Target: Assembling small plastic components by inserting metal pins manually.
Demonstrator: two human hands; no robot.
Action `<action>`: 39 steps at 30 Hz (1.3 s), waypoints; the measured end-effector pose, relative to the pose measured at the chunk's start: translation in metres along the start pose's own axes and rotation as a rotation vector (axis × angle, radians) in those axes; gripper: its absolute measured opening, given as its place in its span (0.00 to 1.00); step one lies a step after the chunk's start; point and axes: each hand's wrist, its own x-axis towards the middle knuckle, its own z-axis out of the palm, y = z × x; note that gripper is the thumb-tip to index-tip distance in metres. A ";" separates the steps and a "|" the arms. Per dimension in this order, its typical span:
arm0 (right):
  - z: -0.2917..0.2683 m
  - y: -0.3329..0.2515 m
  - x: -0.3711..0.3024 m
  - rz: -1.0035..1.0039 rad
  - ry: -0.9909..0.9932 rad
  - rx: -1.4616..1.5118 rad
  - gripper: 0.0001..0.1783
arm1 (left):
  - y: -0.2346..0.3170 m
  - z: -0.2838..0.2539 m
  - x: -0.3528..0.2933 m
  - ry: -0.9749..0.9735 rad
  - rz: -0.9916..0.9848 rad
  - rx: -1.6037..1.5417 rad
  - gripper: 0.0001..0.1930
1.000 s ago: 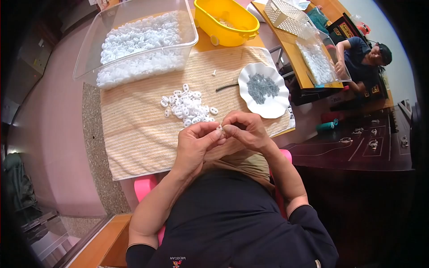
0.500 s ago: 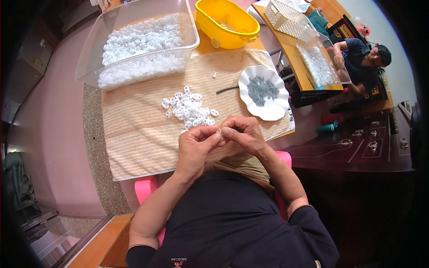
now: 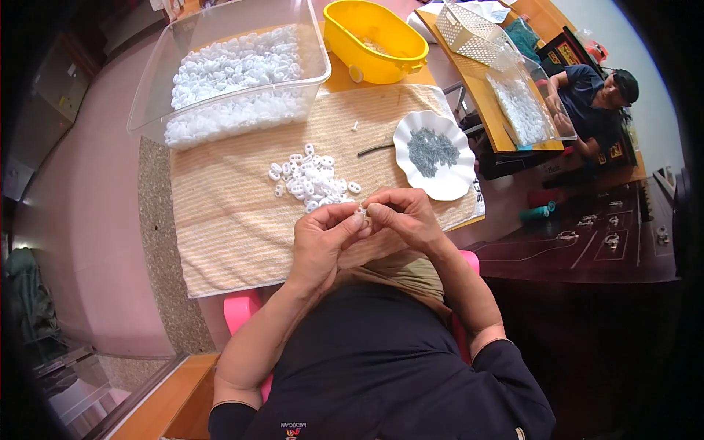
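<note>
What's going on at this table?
A person is pinching a small white part between the fingertips of the left hand and right hand; the fingers hide most of it. Just beyond lies a loose pile of white oval pieces on a striped towel. A scalloped white plate of grey bits sits to the right. Farther back stand a clear bin of white pieces and a yellow tub.

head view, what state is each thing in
left hand, pinching a small white piece
right hand, pinched at the same piece
heaped white pieces, loose
striped towel, spread, slightly creased
scalloped plate, holding grey bits
clear bin, open, partly filled
yellow tub, open, not full
far clear bin, open, partly filled
perforated basket, contents unclear
</note>
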 end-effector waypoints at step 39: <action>-0.012 -0.011 0.025 -0.366 0.051 -1.004 0.10 | 0.008 -0.004 0.002 0.050 0.034 -0.081 0.09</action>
